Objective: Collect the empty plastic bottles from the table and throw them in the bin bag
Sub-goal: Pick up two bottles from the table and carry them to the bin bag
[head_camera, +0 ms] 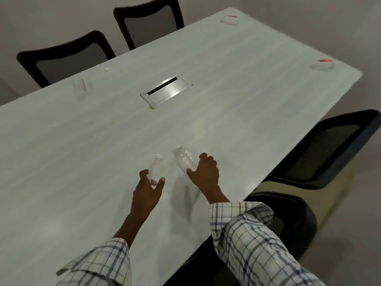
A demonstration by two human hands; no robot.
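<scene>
Two clear empty plastic bottles are over the pale table [82,162] near its front edge. My left hand [147,191] grips the base of a capped bottle [156,169], which points away from me. My right hand [206,172] grips the base of a second clear bottle [184,158], tilted to the left. Another clear bottle [80,88] lies at the far left of the table, with a loose white cap [107,69] beyond it. Two flattened clear bottles with red labels lie at the far end [230,19] and the far right corner [322,64]. No bin bag is in view.
A metal cable hatch [166,91] is set into the table's middle. Two black mesh chairs [64,58] [148,23] stand along the far side. Another black chair [329,153] stands at the right edge, and a dark chair [288,219] sits close under my right arm.
</scene>
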